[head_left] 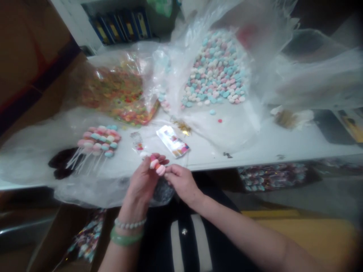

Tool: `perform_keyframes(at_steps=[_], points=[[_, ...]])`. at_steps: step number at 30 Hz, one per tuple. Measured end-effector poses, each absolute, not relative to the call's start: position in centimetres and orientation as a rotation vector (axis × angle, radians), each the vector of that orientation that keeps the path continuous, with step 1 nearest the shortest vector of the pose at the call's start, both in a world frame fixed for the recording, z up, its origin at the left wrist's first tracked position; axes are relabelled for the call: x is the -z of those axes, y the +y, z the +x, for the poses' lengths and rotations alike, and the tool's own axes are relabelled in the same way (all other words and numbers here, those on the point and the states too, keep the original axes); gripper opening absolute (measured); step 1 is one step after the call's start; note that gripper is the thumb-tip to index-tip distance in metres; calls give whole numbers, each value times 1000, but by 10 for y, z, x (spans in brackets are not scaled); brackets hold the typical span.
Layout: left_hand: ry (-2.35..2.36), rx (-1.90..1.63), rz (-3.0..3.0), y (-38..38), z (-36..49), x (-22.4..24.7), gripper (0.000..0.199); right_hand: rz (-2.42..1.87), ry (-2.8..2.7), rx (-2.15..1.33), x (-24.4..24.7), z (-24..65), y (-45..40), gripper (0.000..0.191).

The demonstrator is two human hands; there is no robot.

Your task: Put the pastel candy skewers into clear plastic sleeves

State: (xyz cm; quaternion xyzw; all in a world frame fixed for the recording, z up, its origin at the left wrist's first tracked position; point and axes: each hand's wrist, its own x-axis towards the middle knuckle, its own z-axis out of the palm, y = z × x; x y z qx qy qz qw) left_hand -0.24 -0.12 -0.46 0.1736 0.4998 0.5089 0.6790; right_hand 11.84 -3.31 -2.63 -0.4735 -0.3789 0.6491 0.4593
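Near the table's front edge, my left hand (144, 175) is wrapped round a candy skewer (155, 164) of pink, white and orange pieces. My right hand (180, 180) pinches its lower right end; the stick itself is hidden or too blurred to make out. Just beyond my fingers lie a shiny white printed packet (172, 141) and a small clear printed wrapper (137, 142). Finished-looking candy skewers (99, 139) in pink, white and blue are piled to the left, white sticks pointing toward me.
A large clear bag (215, 71) of pastel candies spreads across the back. Beside it lies a bag of orange and green gummies (121, 94). Gold twist ties (183, 127) sit mid-table. Boxes of wrapped candies (87, 238) stand below the table (210, 158). A cardboard box (31, 49) rises at left.
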Motion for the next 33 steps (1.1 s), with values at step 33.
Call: perform_keyframes(at_steps=[33], points=[[1209,-1368,392,-5,2,2,28,-997,-540,-1707,17,139,-4,34]])
